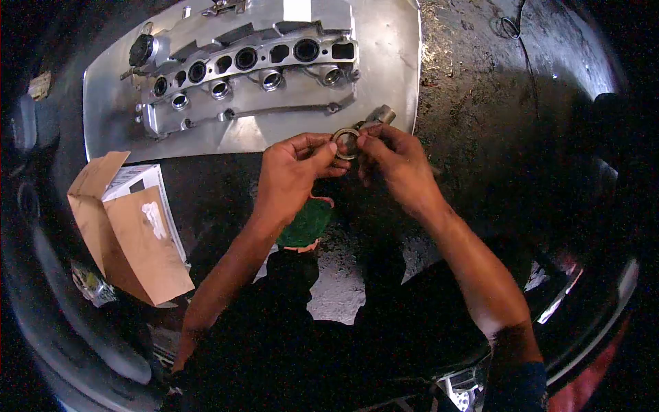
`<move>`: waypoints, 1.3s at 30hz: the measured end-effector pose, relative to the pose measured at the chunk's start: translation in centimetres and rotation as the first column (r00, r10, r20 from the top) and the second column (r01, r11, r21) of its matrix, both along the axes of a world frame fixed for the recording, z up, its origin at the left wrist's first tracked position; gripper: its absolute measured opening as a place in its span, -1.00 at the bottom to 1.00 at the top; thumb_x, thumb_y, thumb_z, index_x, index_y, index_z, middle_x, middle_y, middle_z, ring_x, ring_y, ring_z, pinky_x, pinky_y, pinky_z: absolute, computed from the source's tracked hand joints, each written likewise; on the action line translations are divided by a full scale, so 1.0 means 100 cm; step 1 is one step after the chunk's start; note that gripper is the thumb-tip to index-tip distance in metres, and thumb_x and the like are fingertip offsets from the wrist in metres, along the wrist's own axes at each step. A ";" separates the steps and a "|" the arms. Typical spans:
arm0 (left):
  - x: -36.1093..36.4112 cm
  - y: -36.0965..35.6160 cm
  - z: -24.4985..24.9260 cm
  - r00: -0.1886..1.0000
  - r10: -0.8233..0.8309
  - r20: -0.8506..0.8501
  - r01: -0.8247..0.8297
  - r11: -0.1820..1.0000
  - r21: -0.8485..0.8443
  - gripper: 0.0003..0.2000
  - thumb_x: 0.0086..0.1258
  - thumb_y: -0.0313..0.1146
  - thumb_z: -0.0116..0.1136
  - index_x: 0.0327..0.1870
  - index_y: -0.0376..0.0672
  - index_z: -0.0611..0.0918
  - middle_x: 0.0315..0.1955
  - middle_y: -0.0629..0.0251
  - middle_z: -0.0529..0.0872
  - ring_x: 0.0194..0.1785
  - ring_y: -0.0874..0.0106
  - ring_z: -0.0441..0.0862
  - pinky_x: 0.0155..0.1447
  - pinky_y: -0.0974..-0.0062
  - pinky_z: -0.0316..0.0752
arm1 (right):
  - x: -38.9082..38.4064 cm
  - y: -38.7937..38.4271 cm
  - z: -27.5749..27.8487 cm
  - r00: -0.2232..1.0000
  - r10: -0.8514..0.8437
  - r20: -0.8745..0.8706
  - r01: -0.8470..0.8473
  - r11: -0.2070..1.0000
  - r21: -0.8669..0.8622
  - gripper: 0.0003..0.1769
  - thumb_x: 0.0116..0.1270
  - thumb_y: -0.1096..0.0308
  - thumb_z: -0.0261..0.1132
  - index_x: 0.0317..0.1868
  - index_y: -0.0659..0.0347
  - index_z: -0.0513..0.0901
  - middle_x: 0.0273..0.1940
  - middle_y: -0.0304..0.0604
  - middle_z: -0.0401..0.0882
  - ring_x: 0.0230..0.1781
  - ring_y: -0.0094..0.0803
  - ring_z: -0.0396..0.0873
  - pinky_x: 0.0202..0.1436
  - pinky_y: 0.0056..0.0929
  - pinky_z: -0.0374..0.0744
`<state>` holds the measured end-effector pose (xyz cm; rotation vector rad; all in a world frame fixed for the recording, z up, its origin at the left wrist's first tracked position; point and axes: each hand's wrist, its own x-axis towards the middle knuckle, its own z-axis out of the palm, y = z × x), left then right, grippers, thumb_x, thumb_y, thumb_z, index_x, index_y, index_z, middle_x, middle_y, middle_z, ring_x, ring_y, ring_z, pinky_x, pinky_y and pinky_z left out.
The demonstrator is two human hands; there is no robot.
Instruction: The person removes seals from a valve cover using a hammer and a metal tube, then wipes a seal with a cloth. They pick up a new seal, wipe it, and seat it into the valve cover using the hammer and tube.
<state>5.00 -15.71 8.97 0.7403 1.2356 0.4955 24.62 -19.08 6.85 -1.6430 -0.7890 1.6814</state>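
Between both hands is a small metal ring (345, 144), held upright so its opening faces the camera. My left hand (294, 168) pinches its left side, the thumb on the rim. My right hand (398, 161) grips the right side with thumb and fingers. Just behind the right hand's fingers a short metal cylindrical part (384, 114) shows; whether the hand touches it I cannot tell. Beyond the hands lies a silver engine cover (254, 99) with a row of round and squarish openings and a black cap (142, 50) at its left end.
The engine cover rests on a shiny metal sheet (391, 41). An open cardboard box (141, 240) stands at the left, with a white printed item inside. A green round object (305, 223) is below the left hand. A dark cable (528, 62) runs at the upper right.
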 end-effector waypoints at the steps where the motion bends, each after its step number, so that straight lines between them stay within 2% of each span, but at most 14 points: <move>1: 0.000 -0.001 0.000 1.000 -0.009 -0.002 0.009 1.000 0.009 -0.74 0.61 -0.35 0.24 0.08 -0.41 0.73 -0.09 0.13 0.84 -0.11 0.35 0.84 0.03 0.40 0.79 | 0.001 0.000 0.000 1.000 -0.005 -0.027 0.004 1.000 -0.027 -0.70 0.57 0.22 0.33 -0.03 0.35 0.73 -0.19 -0.11 0.78 -0.24 -0.46 0.68 -0.15 -0.40 0.65; 6: -0.002 -0.003 -0.003 0.999 -0.030 -0.022 0.029 0.999 -0.020 -0.72 0.61 -0.31 0.25 0.07 -0.39 0.73 -0.12 0.14 0.85 -0.12 0.35 0.84 0.00 0.40 0.77 | 0.000 -0.001 -0.001 0.996 -0.016 -0.088 0.009 0.997 -0.077 -0.71 0.56 0.21 0.33 -0.04 0.33 0.73 -0.20 -0.14 0.76 -0.30 -0.49 0.66 -0.25 -0.41 0.64; 9: -0.004 0.000 -0.005 0.998 -0.054 -0.033 0.053 0.998 -0.027 -0.71 0.61 -0.25 0.27 0.07 -0.35 0.74 -0.16 0.16 0.85 -0.15 0.37 0.83 -0.06 0.40 0.75 | -0.001 0.003 0.009 0.996 -0.011 -0.086 -0.004 0.986 -0.165 -0.70 0.56 0.20 0.33 -0.04 0.33 0.72 -0.20 -0.15 0.75 -0.28 -0.46 0.66 -0.21 -0.40 0.64; 11: -0.007 0.005 -0.004 0.992 -0.116 -0.059 0.113 0.992 -0.051 -0.69 0.61 -0.21 0.27 0.09 -0.32 0.75 -0.20 0.18 0.86 -0.19 0.40 0.83 -0.10 0.41 0.72 | -0.002 0.003 0.005 0.999 0.029 -0.022 -0.031 0.991 -0.132 -0.70 0.56 0.21 0.33 -0.03 0.33 0.71 -0.20 -0.14 0.75 -0.25 -0.42 0.67 -0.16 -0.38 0.64; 13: -0.010 0.009 -0.016 0.940 -0.197 -0.279 0.251 0.952 0.174 -0.67 0.61 -0.19 0.26 0.14 -0.27 0.75 -0.15 0.18 0.84 -0.17 0.38 0.81 -0.10 0.39 0.70 | -0.002 0.001 -0.001 0.997 0.069 0.039 -0.066 0.995 -0.070 -0.70 0.56 0.21 0.32 -0.01 0.34 0.70 -0.19 -0.13 0.74 -0.21 -0.39 0.67 -0.11 -0.36 0.64; 14: -0.012 0.012 -0.024 0.896 -0.214 -0.388 0.331 0.905 0.267 -0.67 0.61 -0.18 0.25 0.16 -0.25 0.75 -0.12 0.18 0.83 -0.16 0.37 0.81 -0.09 0.38 0.69 | -0.002 0.000 -0.003 0.994 0.090 0.068 -0.088 0.996 -0.024 -0.70 0.56 0.22 0.32 0.00 0.34 0.70 -0.18 -0.11 0.74 -0.19 -0.36 0.67 -0.08 -0.34 0.63; 15: -0.013 0.018 -0.032 0.840 -0.139 -0.524 0.409 0.797 0.444 -0.66 0.61 -0.18 0.25 0.20 -0.20 0.73 -0.10 0.18 0.81 -0.14 0.33 0.79 -0.08 0.36 0.68 | -0.003 -0.002 -0.005 0.989 0.110 0.099 -0.112 0.994 0.017 -0.70 0.56 0.22 0.31 0.01 0.34 0.69 -0.18 -0.10 0.74 -0.17 -0.34 0.67 -0.05 -0.33 0.63; 17: -0.012 0.037 -0.049 0.709 0.102 -0.698 0.587 0.463 0.664 -0.64 0.60 -0.18 0.24 0.29 -0.11 0.71 -0.07 0.18 0.75 -0.09 0.25 0.77 -0.06 0.30 0.67 | -0.002 -0.004 -0.007 0.987 0.145 0.064 -0.144 0.989 -0.018 -0.71 0.56 0.23 0.30 0.02 0.32 0.68 -0.16 -0.07 0.75 -0.13 -0.33 0.67 -0.02 -0.29 0.63; 21: -0.007 0.077 -0.059 0.550 0.139 -0.823 0.738 0.380 0.558 -0.58 0.57 -0.19 0.25 0.42 0.10 0.64 -0.09 0.19 0.65 -0.03 0.16 0.70 -0.03 0.18 0.68 | -0.008 -0.010 -0.010 0.977 0.187 0.105 -0.192 0.980 0.047 -0.71 0.56 0.22 0.29 0.01 0.32 0.67 -0.14 0.00 0.76 -0.12 -0.29 0.70 0.01 -0.22 0.64; 23: -0.008 0.086 -0.064 0.483 0.131 -0.866 0.790 0.362 0.495 -0.54 0.56 -0.19 0.25 0.47 0.18 0.60 -0.13 0.23 0.64 -0.05 0.18 0.68 -0.04 0.17 0.69 | -0.008 -0.008 -0.007 0.962 0.251 0.109 -0.245 0.967 -0.068 -0.76 0.57 0.27 0.30 0.03 0.29 0.67 -0.12 -0.18 0.73 -0.17 -0.46 0.64 -0.08 -0.39 0.61; 24: -0.010 0.086 -0.068 0.483 0.153 -0.862 0.798 0.329 0.505 -0.53 0.56 -0.19 0.25 0.48 0.19 0.59 -0.13 0.24 0.64 -0.04 0.20 0.68 -0.05 0.18 0.69 | -0.008 -0.006 -0.005 0.953 0.283 0.107 -0.270 0.955 -0.122 -0.78 0.57 0.30 0.31 0.04 0.28 0.66 -0.10 -0.27 0.71 -0.20 -0.54 0.61 -0.12 -0.48 0.59; 29: -0.025 0.084 -0.075 0.473 0.241 -0.848 0.820 0.232 0.523 -0.53 0.56 -0.19 0.25 0.48 0.20 0.60 -0.15 0.29 0.64 -0.04 0.25 0.67 -0.08 0.22 0.70 | -0.005 -0.009 -0.007 0.947 0.294 0.131 -0.291 0.956 -0.042 -0.78 0.59 0.29 0.31 0.04 0.28 0.65 -0.15 -0.27 0.69 -0.24 -0.53 0.60 -0.18 -0.47 0.59; 32: -0.027 0.085 -0.071 0.435 0.223 -0.872 0.831 0.274 0.484 -0.55 0.57 -0.18 0.24 0.46 0.18 0.61 -0.16 0.28 0.64 -0.03 0.24 0.67 -0.09 0.22 0.70 | -0.004 -0.014 -0.021 0.950 0.290 0.114 -0.290 0.957 -0.021 -0.77 0.60 0.29 0.31 0.04 0.29 0.65 -0.15 -0.25 0.69 -0.25 -0.54 0.59 -0.18 -0.47 0.58; 39: -0.019 0.096 -0.071 0.424 0.274 -0.863 0.795 0.343 0.500 -0.55 0.59 -0.09 0.20 0.46 0.15 0.61 -0.25 0.24 0.66 -0.15 0.19 0.71 -0.13 0.20 0.69 | -0.008 -0.009 -0.007 0.943 0.327 0.053 -0.325 0.944 -0.048 -0.74 0.59 0.24 0.33 0.04 0.30 0.65 -0.13 -0.21 0.69 -0.27 -0.55 0.58 -0.15 -0.46 0.57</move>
